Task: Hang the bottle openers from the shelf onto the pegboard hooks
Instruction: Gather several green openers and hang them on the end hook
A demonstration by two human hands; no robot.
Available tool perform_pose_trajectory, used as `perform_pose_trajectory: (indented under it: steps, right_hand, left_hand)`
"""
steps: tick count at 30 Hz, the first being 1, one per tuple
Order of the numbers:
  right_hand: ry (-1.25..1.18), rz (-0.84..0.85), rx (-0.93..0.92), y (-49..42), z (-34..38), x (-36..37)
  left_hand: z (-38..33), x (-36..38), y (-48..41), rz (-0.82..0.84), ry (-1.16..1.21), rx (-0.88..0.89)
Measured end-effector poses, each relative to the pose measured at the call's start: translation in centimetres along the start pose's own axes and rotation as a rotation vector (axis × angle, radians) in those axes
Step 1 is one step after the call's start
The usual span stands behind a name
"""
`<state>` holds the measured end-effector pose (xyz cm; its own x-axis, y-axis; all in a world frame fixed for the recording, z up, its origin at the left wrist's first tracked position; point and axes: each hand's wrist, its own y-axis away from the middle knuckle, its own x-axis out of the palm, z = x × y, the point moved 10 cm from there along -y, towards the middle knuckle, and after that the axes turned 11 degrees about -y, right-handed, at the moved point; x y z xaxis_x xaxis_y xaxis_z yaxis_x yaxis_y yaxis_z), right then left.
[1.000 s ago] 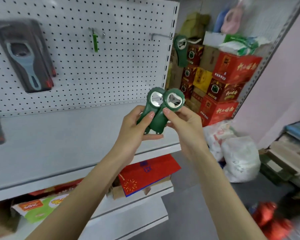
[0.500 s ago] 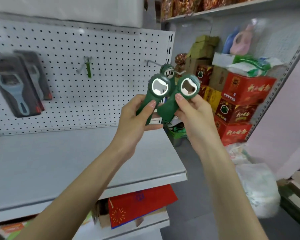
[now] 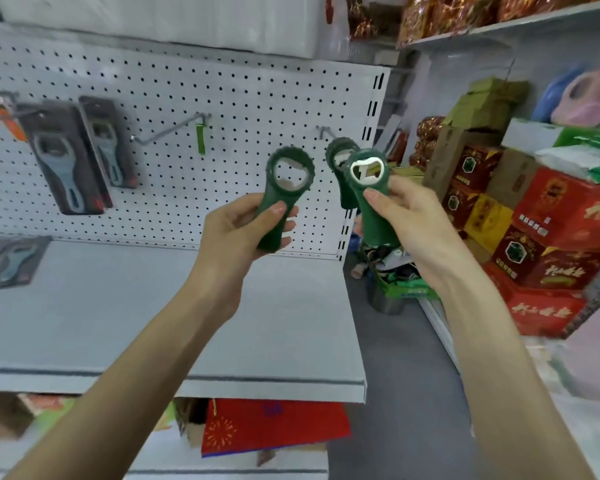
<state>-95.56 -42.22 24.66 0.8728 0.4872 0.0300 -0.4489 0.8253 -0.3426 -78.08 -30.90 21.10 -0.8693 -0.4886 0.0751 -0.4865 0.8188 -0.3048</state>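
Pegboard (image 3: 222,98) behind the hands carried packaged openers (image 3: 66,161) at left, a centre hook (image 3: 168,131) with a green tag, and a hung green opener (image 3: 338,155) at right, partly hidden by the right-hand opener (image 3: 369,188). Left hand (image 3: 236,237) gripped the left-hand opener (image 3: 283,195) by its handle, ring end up, above the shelf (image 3: 153,306). Right hand (image 3: 406,220) gripped its opener likewise, apart from the other.

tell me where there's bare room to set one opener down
The grey shelf is bare from the flat carded opener at its left end to its right edge. The pegboard is open between the long hook and the hung green opener. Crowded: the hanging carded openers left, the stacked boxes right.
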Motion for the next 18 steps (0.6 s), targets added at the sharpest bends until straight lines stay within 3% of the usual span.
perform_pose_trajectory:
  steps: [12,18]
  right_hand:
    - [0.007,-0.018,0.046,-1.9,-1.4,-0.4]
    - [-0.052,-0.115,0.077,-3.1,-3.1,-0.6]
  left_hand:
    - [1.5,1.5,-1.2,-0.016,-0.012,-0.061]
    - [1.6,0.7,-2.4,-0.01,-0.014,-0.063]
